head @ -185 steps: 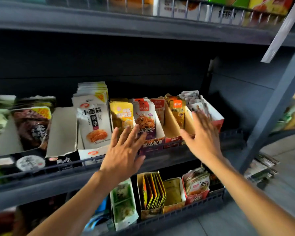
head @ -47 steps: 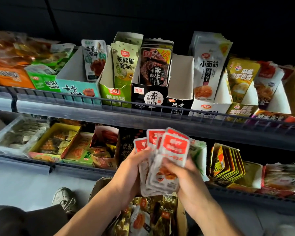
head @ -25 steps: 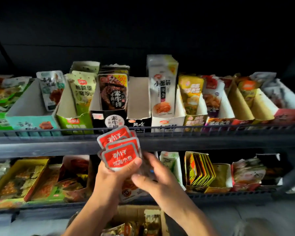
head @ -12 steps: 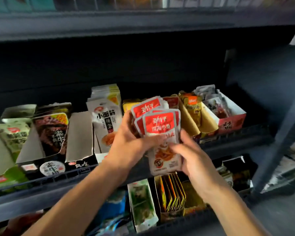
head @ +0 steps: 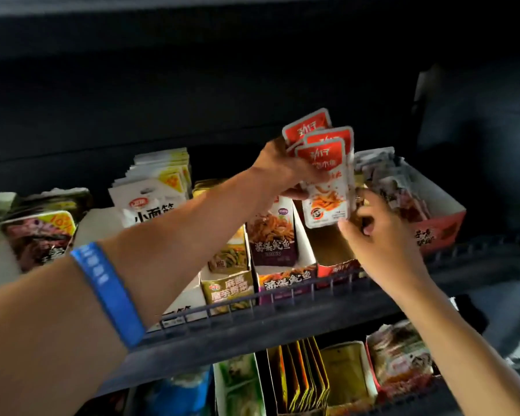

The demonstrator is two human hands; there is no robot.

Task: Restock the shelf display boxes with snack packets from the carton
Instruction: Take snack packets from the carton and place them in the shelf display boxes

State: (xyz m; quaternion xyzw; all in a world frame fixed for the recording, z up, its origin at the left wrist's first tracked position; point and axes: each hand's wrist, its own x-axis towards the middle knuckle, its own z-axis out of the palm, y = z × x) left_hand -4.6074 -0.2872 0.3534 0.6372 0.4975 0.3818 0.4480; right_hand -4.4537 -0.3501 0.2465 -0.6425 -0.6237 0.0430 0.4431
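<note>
My left hand [head: 285, 169] grips a fanned bundle of red-and-white snack packets [head: 324, 172], held upright above the middle shelf. My right hand [head: 379, 232] has its fingers curled at the bundle's lower right edge, touching the packets. Right under the bundle sits a cardboard display box with a red front [head: 336, 267], mostly hollow inside. To its right a red-fronted display box [head: 433, 232] holds several pale packets. The carton is out of view.
The middle shelf has a low wire rail [head: 282, 298] along its front. Left of the hands stand a purple box [head: 285, 280], a yellow-green box [head: 227, 288] and tall white packets [head: 153, 199]. A lower shelf holds more boxes [head: 300, 373]. A blue band [head: 108, 292] circles my left forearm.
Both hands have carried the packet bundle up and to the right, from in front of the shelf rail to above the mostly hollow box. The view has moved closer to the shelf.
</note>
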